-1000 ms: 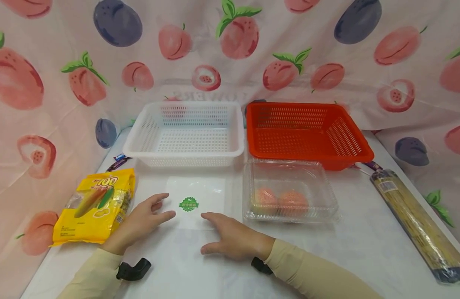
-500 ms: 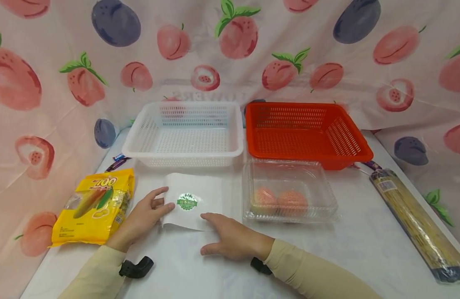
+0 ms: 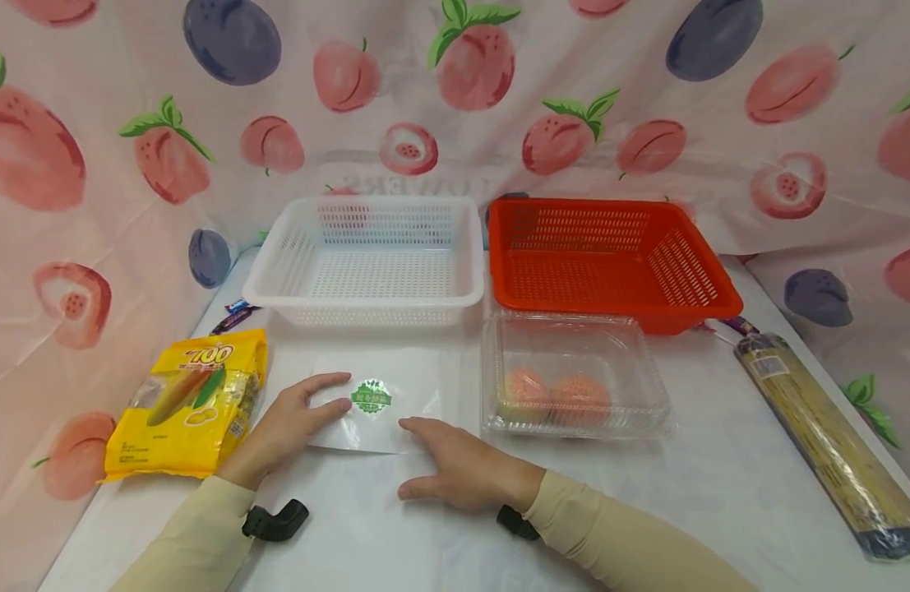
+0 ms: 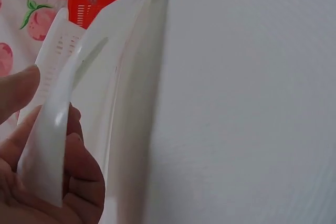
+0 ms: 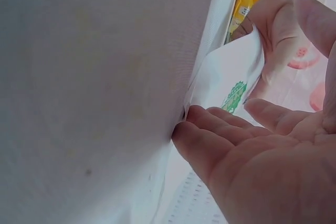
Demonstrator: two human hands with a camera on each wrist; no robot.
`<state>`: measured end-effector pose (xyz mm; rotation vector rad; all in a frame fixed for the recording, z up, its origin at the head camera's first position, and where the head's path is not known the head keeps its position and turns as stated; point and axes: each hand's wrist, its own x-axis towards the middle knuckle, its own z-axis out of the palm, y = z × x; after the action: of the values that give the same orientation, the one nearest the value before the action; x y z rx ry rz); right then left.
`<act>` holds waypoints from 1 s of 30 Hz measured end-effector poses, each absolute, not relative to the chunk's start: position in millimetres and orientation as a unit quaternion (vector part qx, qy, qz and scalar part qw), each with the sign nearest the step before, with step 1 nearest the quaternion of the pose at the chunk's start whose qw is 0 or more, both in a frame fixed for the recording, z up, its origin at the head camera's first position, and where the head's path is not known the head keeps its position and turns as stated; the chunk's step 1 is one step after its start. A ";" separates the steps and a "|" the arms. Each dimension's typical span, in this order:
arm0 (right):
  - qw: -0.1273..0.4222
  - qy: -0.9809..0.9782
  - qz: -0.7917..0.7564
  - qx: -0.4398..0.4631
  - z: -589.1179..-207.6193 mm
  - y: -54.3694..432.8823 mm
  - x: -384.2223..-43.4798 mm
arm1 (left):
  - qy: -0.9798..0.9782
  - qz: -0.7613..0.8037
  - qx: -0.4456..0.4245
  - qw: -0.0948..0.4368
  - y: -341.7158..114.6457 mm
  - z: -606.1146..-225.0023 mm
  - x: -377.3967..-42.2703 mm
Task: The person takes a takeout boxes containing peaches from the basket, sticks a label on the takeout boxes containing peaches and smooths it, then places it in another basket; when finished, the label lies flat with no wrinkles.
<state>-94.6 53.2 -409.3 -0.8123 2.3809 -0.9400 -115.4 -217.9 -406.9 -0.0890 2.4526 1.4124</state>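
Observation:
A white paper sheet with a green printed badge lies low on the white table in the head view. My left hand is at its left edge. In the left wrist view the sheet's edge bends up between the thumb and the fingers, which curl behind it. My right hand is by the sheet's lower right part, thumb spread away. The right wrist view shows its fingertips touching the sheet's edge, fingers nearly straight. Whether they reach under the sheet is unclear.
Behind the sheet stand a white basket and a red basket. A clear plastic box with round pinkish items is right of the sheet. A yellow snack bag lies left; a long pack of noodle-like strands lies far right.
My left hand has moved a little right and taken the sheet's left edge. The sheet first lay flat, then tilted up at the left; now it lies lower again. The right hand has barely moved.

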 end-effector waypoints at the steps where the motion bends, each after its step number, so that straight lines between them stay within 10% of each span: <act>1: 0.226 0.864 -0.339 -0.294 -408.7 53.3 -94.6 | 0.855 0.495 -0.030 0.151 -217.7 -407.1 -115.5; 30: -0.020 0.862 -0.375 -0.340 -346.6 78.9 -94.4 | 0.825 0.564 -0.010 -0.014 -176.8 -372.0 -111.2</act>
<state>-94.4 78.9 -346.6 -1.0824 2.7421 -1.1941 -111.2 -176.8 -372.0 -0.0323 2.6171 1.7886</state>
